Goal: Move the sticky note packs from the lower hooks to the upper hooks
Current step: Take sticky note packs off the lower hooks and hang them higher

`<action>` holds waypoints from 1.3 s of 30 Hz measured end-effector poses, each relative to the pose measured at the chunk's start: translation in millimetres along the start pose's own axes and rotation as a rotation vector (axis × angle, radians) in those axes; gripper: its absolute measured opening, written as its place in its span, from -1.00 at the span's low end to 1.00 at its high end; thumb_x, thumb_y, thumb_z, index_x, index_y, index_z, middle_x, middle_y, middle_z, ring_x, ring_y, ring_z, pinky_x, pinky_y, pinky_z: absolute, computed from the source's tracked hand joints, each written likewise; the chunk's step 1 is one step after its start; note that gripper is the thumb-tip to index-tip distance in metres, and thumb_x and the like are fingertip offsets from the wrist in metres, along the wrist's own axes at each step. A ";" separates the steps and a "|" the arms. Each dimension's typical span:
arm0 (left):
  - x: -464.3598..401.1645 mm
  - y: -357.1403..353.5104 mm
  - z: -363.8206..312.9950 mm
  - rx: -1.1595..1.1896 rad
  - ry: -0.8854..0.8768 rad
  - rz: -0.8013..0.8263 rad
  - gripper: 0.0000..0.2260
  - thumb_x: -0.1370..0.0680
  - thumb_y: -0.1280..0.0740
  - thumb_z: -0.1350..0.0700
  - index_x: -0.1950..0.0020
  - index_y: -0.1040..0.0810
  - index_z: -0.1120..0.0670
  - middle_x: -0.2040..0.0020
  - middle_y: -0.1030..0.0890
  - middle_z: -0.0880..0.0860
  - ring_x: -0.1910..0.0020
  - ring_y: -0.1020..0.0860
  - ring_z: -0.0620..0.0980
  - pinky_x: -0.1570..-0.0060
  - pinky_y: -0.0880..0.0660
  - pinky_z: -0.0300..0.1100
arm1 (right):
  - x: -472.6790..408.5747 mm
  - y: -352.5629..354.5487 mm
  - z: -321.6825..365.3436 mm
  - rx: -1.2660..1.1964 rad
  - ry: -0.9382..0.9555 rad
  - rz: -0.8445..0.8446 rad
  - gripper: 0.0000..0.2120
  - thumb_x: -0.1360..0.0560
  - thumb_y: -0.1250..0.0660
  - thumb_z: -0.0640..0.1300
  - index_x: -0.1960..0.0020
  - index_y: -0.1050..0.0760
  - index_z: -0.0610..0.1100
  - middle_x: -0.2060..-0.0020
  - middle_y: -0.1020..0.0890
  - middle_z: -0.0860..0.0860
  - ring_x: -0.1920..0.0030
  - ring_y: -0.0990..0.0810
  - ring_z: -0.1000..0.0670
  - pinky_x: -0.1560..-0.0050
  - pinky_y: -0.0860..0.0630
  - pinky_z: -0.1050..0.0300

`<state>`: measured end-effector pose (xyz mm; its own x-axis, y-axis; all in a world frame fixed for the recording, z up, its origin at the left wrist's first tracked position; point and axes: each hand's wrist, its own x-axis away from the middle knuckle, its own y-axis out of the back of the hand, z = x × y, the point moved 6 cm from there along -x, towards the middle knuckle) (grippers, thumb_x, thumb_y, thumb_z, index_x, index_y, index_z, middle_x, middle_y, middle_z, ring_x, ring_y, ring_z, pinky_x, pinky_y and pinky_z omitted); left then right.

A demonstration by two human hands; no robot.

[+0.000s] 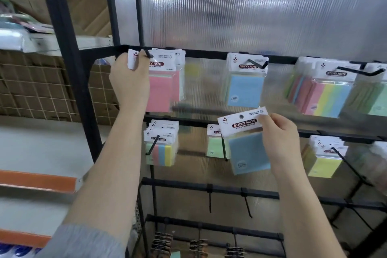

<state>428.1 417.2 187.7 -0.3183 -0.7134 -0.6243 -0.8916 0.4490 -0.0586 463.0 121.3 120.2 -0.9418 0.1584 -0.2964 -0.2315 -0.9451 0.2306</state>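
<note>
- The left hand (128, 81) is up at the far-left upper hook (147, 53), pinching the white header card of a pink pack (160, 90), which seems to be going onto that hook in front of the packs already hanging there.
- If the card's hole misses the hook tip, I judge the pink pack could slip free or push its neighbours askew; motion blur hides whether the hole is threaded.
- Below it, a striped pack (161, 151) hangs on a lower hook (152, 146), not yet moved.
- The right hand (279, 140) pinches the corner of a blue pack (247, 148), which is off any hook, held near the middle lower hook (224, 148); its punched hole is free.
- Held by one corner, the blue pack hangs tilted and might swing or twist out of the pinch on the way up to the middle upper hook (256, 65).
- Headers read "STICKY NOTE" on a red band; the smaller print is unreadable.
</note>
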 end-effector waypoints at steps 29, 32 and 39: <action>-1.6 -36.3 49.9 -0.302 0.155 0.083 -0.73 -0.59 -0.16 0.02 -0.22 -0.37 0.11 -0.12 -0.51 0.10 0.04 -0.60 0.10 0.03 -0.57 0.02 | -9.2 26.8 65.5 -0.380 0.453 -0.198 -0.87 -0.51 -0.38 -0.13 0.16 -0.51 -0.16 0.36 -0.56 0.11 0.41 -0.50 0.28 0.36 -0.38 0.43; 20.0 -29.1 61.6 -0.267 0.253 0.134 -0.71 -0.56 -0.21 0.07 -0.27 -0.34 0.08 -0.09 -0.52 0.06 0.02 -0.56 0.10 0.00 -0.53 0.04 | -15.9 29.7 71.8 -0.368 0.473 -0.230 -0.85 -0.51 -0.38 -0.12 0.18 -0.51 -0.16 0.42 -0.53 0.19 0.43 -0.47 0.28 0.36 -0.34 0.45; 70.7 -15.8 88.7 -0.358 0.321 0.250 -0.79 -0.57 -0.24 0.14 -0.19 -0.47 0.12 -0.15 -0.56 0.08 0.03 -0.44 -0.04 0.08 -0.34 -0.15 | -33.2 31.1 72.1 -0.301 0.450 -0.246 -0.82 -0.50 -0.38 -0.08 0.24 -0.48 -0.10 0.39 -0.52 0.14 0.43 -0.43 0.25 0.37 -0.33 0.39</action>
<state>448.3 407.4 75.3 -0.5670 -0.7621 -0.3126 -0.8124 0.4548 0.3649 469.5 107.2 204.0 -0.6581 0.3086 -0.6868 -0.2887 -0.9458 -0.1484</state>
